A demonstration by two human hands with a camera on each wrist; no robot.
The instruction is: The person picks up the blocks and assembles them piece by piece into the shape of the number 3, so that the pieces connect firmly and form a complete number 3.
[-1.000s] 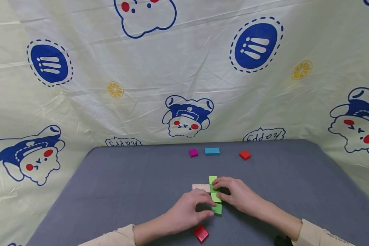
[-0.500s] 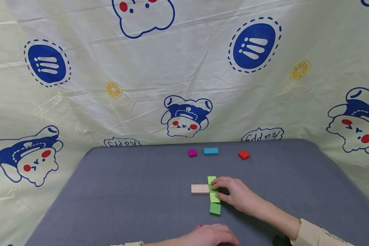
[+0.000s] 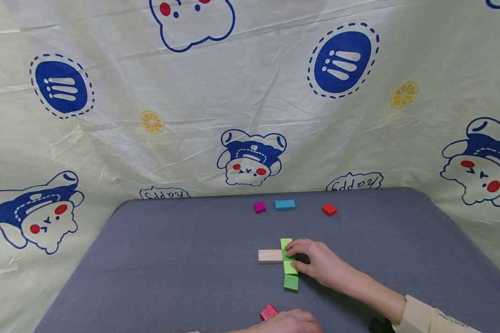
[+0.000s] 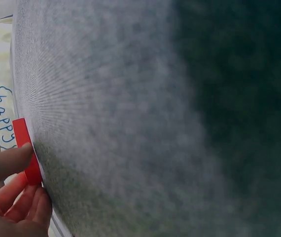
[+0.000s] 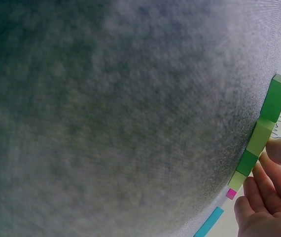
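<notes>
A row of light and dark green blocks [image 3: 290, 268] runs away from me on the grey tabletop. A pale wooden block [image 3: 270, 256] lies against the row's left side. My right hand [image 3: 327, 266] rests its thumb and bent fingers on the middle of the row from the right; its fingertips partly cover the blocks. At the bottom edge, my left hand [image 3: 289, 322] is partly cut off beside a red block [image 3: 268, 311]. In the left wrist view, thumb and fingers pinch the red block [image 4: 24, 143]. The nearest dark green block [image 3: 291, 283] sits slightly askew.
At the table's far edge lie a magenta block [image 3: 259, 207], a blue block [image 3: 285, 205] and another red block [image 3: 328, 210]. A pale printed cloth [image 3: 183, 152] hangs behind the table [image 3: 179, 249]. Something black [image 3: 380, 325] shows near the right sleeve [image 3: 429, 317].
My left hand has drawn back from the row toward the near edge, to the red block, which has shifted slightly. My right hand stays on the green blocks.
</notes>
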